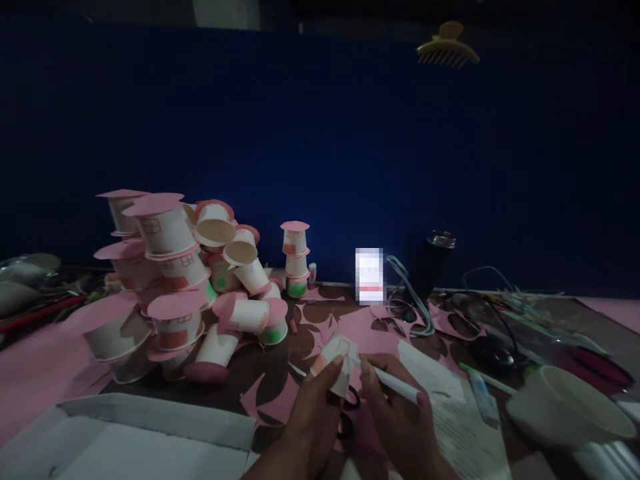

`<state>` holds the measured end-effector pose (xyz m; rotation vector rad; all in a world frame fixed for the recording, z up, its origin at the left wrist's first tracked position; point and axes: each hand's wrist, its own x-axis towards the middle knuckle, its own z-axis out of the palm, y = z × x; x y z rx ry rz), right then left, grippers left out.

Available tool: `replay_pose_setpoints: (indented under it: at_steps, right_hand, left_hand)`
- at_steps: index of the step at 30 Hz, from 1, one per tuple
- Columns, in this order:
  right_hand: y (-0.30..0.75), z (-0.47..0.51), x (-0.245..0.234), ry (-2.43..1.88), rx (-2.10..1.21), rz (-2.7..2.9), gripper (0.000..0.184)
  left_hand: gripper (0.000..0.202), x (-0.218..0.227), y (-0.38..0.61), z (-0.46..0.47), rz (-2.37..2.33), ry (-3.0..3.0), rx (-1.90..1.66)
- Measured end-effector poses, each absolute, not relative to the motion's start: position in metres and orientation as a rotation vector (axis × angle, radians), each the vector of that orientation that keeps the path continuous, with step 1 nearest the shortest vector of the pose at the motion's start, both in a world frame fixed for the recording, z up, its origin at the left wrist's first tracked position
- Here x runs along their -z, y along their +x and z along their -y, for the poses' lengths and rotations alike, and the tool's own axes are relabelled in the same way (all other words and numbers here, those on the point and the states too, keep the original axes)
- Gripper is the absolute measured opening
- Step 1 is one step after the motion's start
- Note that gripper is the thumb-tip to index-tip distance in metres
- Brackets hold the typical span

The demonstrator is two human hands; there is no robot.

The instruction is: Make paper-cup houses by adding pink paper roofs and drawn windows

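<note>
My left hand [316, 408] is closed around a small white paper cup [330, 353], tilted, with a reddish window and door outline drawn on its side. In my right hand [403, 417] is a white pen [397, 383], its tip at the cup's right side; whether it touches is too blurred to tell. Under my hands lie scissors [352, 399] with dark handles, partly hidden, among pink paper scraps [273, 398]. To the left rises a pile of paper cups [167, 233] with pink round paper tops, several bearing drawn windows and doors.
Three stacked cups [296, 265] stand at the back beside a lit phone [370, 277] and a cable [415, 293]. Rightward are a dark bottle [433, 267], a printed sheet [440, 400] and a pale bowl [565, 407]. A white box [150, 417] occupies the front left.
</note>
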<state>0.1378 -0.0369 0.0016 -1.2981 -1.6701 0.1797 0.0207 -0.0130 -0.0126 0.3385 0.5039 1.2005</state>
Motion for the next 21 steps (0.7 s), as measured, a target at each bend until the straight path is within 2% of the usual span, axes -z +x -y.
replay_pose_setpoints:
  at_steps: [9,21]
  right_hand:
    - [0.1356,0.0367,-0.0045,-1.319,-0.193,1.490,0.019]
    - [0.1399,0.0364,0.0018,-1.209,-0.335,1.655,0.018]
  left_hand:
    - [0.018,0.0137,0.0215,0.0145,-0.509,0.339,-1.215]
    - [0.019,0.0085,0.0235,0.0176,-0.570,0.345,-1.212]
